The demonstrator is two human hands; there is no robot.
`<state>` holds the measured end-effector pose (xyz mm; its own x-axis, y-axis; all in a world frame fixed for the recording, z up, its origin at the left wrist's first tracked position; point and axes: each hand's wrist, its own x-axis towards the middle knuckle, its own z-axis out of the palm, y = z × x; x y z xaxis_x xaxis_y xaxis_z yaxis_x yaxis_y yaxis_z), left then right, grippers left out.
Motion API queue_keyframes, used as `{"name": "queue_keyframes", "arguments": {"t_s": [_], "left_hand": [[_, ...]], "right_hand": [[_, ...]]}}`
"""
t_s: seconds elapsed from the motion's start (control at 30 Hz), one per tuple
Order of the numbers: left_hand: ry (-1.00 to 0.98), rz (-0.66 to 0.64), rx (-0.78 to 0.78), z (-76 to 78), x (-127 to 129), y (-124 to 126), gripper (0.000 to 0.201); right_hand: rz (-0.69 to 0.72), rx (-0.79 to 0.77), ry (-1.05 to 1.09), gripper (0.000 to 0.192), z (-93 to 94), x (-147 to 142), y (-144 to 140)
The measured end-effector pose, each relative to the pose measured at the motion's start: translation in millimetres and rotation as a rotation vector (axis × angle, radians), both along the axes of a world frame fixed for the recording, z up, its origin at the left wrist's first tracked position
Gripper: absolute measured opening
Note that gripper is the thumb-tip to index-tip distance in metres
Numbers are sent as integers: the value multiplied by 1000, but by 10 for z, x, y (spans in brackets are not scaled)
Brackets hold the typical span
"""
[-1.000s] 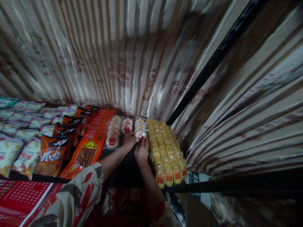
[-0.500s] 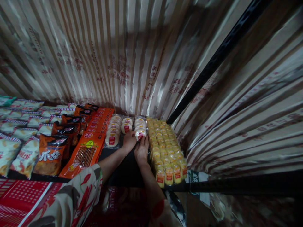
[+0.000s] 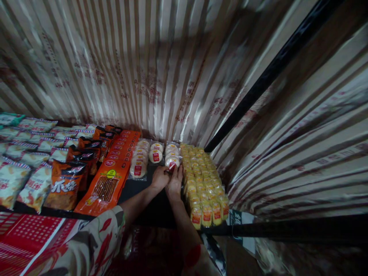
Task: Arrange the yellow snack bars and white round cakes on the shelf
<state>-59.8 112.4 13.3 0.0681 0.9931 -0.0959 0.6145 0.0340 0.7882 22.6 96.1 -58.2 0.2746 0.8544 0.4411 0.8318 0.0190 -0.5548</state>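
Observation:
On the black shelf (image 3: pixel 155 212), clear packets of round white cakes with red labels lie in overlapping rows. At the near end of the right-hand row, my left hand (image 3: pixel 160 178) has its fingers closed at the left front edge of a packet of round white cakes (image 3: pixel 173 161). My right hand (image 3: pixel 174 184) grips the same packet from its right front side, fingers pointing forward. The two hands touch or nearly touch, hiding the packet's near edge. Beside them to the left are a shorter middle row (image 3: pixel 156 155) and a longer left row (image 3: pixel 138 168).
Yellow wrapped cakes (image 3: pixel 207 211) stand in rows to the right. Orange stick-snack packs (image 3: pixel 105 188), orange-brown bags (image 3: pixel 64 188) and white snack bags (image 3: pixel 36 188) fill the left. A black post (image 3: pixel 247 99) slants up before a striped curtain (image 3: pixel 161 69). Red crates (image 3: pixel 23 237) are below.
My left hand has drawn back slightly towards me, uncovering the middle row's front packet. My right hand stays by the right-hand row. The whole view has shifted slightly.

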Motion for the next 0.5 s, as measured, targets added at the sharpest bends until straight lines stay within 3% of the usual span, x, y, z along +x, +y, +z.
{"name": "queue_keyframes", "arguments": {"t_s": [0.27,0.5], "left_hand": [[-23,-4,-5,39,-15,-20,34],[29,-5,-54,107,-51,-204,31]], "right_hand": [[41,59,-18,48,60,4,-80],[114,89,-13,44,101,-18,-265]]}}
